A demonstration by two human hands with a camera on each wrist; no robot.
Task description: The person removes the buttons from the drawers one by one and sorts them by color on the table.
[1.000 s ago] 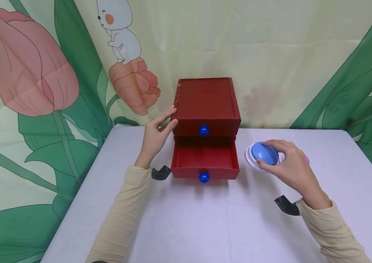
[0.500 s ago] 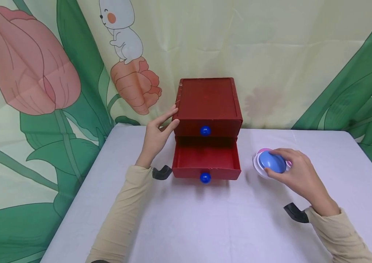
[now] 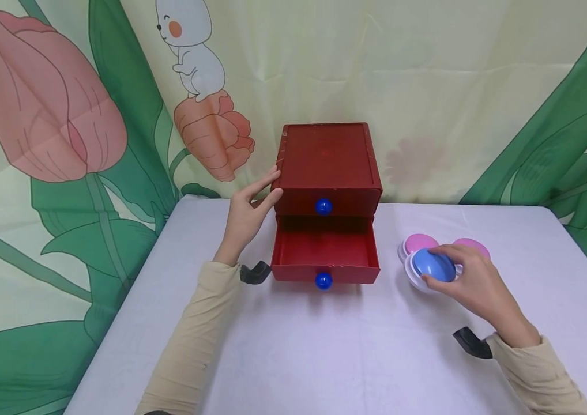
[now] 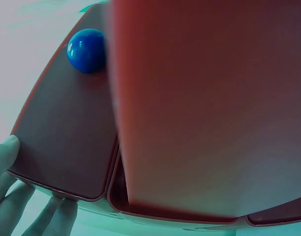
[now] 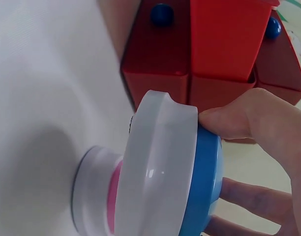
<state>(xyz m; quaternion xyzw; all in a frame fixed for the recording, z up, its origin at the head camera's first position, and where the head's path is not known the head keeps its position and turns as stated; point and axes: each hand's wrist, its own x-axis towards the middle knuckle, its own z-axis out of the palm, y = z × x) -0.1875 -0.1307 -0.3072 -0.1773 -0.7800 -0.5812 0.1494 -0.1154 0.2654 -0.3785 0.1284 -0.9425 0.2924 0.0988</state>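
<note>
My right hand (image 3: 472, 282) grips a round white push button with a blue domed top (image 3: 435, 265), thumb and fingers around the dome. The right wrist view shows the button's white base (image 5: 155, 167) tilted on edge, overlapping a pink-topped button (image 5: 111, 196). My left hand (image 3: 247, 216) lies against the left side of a small red chest of drawers (image 3: 324, 155). Its thumb (image 4: 5, 152) touches the front edge of the top drawer, and the other fingers reach along the side. Pulled out below that is a drawer (image 3: 326, 248) with a blue knob (image 3: 323, 280) and a bare inside.
Two pink-topped buttons stand right of the chest, one pink button (image 3: 420, 242) behind the blue one, another pink button (image 3: 472, 246) partly behind my right hand. All rest on a white-covered table (image 3: 319, 357). A printed curtain (image 3: 428, 86) hangs along the back.
My right hand has carried the blue-topped button to the right and toward me. The left pink-topped button behind it has come into view. My left hand stays on the chest.
</note>
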